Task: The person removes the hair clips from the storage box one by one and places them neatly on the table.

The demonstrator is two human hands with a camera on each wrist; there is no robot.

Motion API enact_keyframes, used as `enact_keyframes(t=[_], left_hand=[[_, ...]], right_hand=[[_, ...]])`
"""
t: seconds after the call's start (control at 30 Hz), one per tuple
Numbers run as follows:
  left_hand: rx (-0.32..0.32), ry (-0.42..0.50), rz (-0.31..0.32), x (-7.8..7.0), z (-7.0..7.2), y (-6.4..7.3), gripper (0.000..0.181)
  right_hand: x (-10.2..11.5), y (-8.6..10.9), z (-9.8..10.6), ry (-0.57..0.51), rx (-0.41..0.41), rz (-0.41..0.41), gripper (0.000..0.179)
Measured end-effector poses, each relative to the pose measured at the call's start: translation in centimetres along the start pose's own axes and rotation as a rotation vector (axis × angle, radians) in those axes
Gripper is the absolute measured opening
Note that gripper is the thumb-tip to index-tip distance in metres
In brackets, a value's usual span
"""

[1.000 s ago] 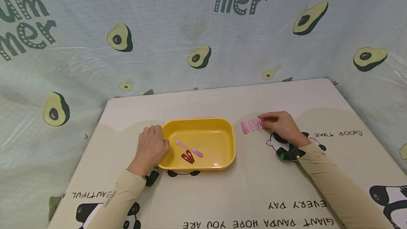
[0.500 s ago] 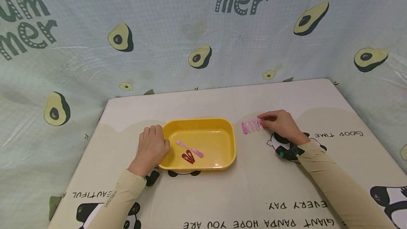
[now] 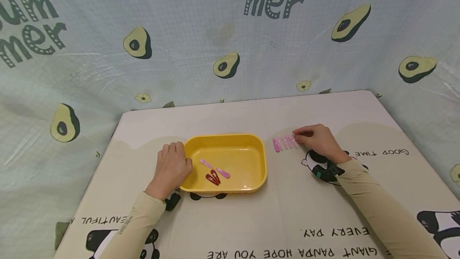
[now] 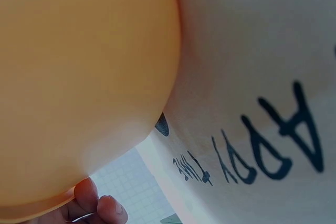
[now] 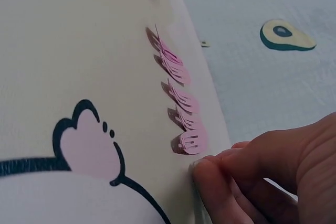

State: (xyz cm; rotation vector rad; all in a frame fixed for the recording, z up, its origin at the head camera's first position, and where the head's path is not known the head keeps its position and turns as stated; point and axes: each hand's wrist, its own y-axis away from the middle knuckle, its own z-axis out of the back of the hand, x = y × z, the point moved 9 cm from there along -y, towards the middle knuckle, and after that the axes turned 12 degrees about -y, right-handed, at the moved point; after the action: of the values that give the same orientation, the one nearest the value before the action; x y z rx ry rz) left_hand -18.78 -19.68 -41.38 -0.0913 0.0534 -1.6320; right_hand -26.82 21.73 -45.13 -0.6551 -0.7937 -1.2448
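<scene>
Gripping yellow tray (image 3: 248, 167) by its rim (image 3: 223, 135) with left hand (image 3: 172, 166), likely to steady it; pinching thin pale strip (image 5: 197, 203) with right hand (image 3: 318, 143), beside pink clips (image 5: 182, 100) rowed on table (image 3: 244, 227), presumably to keep row aligned.

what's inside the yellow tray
Two pink hair clips and two red hair clips lie in the yellow tray. The left hand covers part of its left end, so anything directly beneath that can't be seen.
</scene>
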Motion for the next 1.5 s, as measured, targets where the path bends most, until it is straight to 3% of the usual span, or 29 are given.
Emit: enact_keyframes(t=[0.13,0.57,0.93,1.5], left_hand=[[-0.025,-0.011,0.000,0.3,0.1,0.2,0.019],[0.018,-0.005,0.016,1.0,-0.6,0.1,0.020],[0.057,-0.005,0.021,0.9,-0.5,0.0,0.023],[0.051,-0.004,0.008,0.4,-0.2,-0.1,0.020]], right_hand=[[0.5,-0.1,0.0,0.001,0.000,0.009,0.031],[4.5,-0.8,-1.0,-0.001,0.000,0.042,0.029],[8.1,-1.2,-2.2,-0.101,0.043,0.097,0.028],[13.9,-2.1,-6.0,-0.226,0.137,0.135,0.028]])
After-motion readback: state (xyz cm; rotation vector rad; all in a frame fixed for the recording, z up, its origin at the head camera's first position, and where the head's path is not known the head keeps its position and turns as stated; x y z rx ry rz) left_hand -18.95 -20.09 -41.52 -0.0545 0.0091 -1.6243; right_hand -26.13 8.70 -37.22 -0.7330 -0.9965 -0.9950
